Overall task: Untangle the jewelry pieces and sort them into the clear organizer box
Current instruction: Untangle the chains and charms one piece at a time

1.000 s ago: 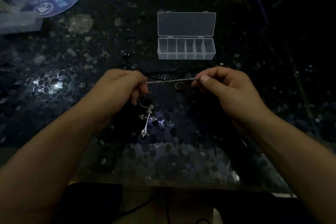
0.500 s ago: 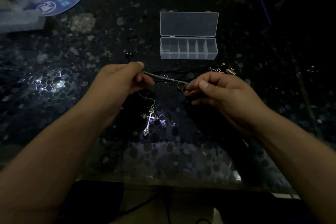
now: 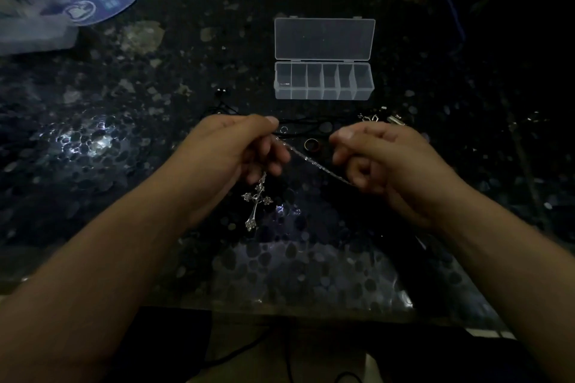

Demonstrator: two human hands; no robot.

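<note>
Cross pendant [image 3: 255,208]: nearest, hanging free at 6 o'clock under the left hand; let it hang so its weight shows any twist.
Left hand [image 3: 236,149]: fingers curled, pinching the silver chain [image 3: 314,162]; hold this end quiet as the anchor.
Right hand [image 3: 382,162]: at 3 o'clock of the left, fingers curled, gripping the chain's other end; ease slack through gently, since a hard pull would likely tighten any knot.
Ring [image 3: 312,145]: on the table just beyond the chain, with black cord [image 3: 298,127] at 12 o'clock; lift clear of both.
Organizer box [image 3: 323,93]: farthest, at 12 o'clock, lid open, compartments mostly bare; the chain is not yet in it.
</note>
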